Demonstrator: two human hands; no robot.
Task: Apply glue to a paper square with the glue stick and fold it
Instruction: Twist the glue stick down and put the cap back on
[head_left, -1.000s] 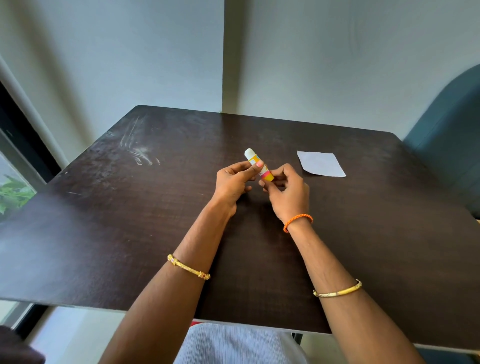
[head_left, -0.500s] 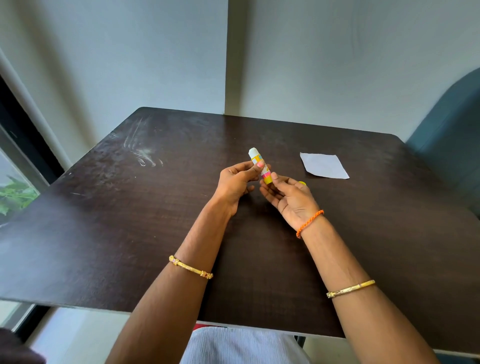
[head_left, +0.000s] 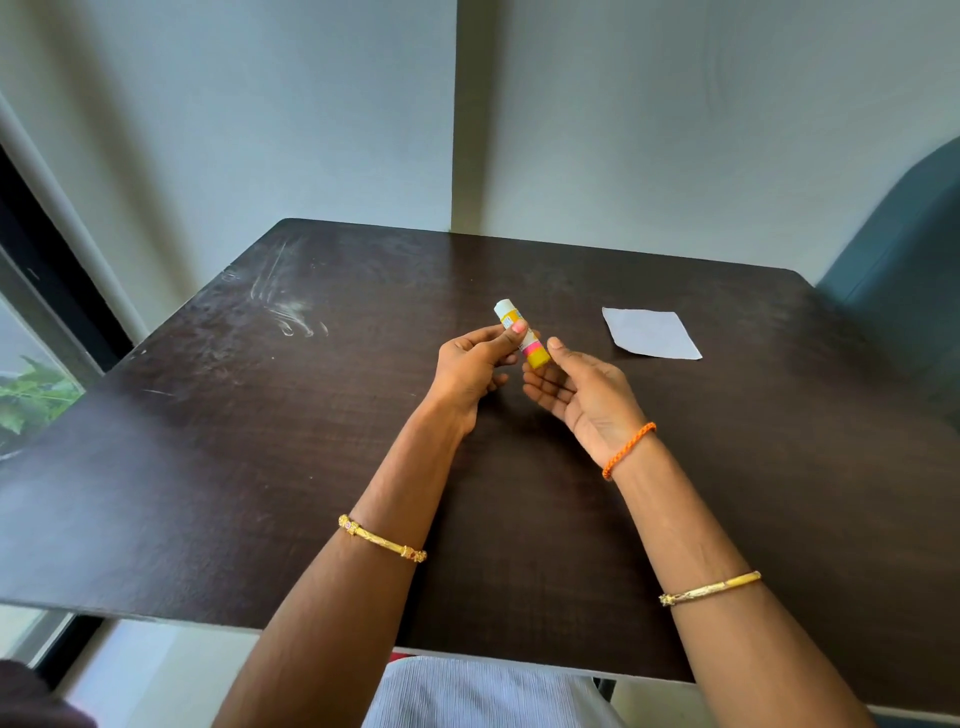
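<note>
The glue stick (head_left: 521, 333) sits a little above the middle of the frame, tilted, its white end up and left and its yellow end down and right. The left hand (head_left: 475, 366) grips it by the barrel between thumb and fingertips. The right hand (head_left: 582, 395) is spread, palm up, its fingertips just at the yellow end; whether they touch it I cannot tell.

The stick looks light, rigid and smooth, so it is likely to twist or slip in a loose pinch; the middle of the barrel seems the sound place to hold while the other hand works an end. The paper square (head_left: 649, 332), lying flat to the right of the hands and well apart from them, is thin and limp, likely to slide or crease under the stick unless pinned at an edge.

The tabletop (head_left: 260, 467) is dark, flat and hard, with pale smears at its upper left. Pale walls meet in a corner behind it.
</note>
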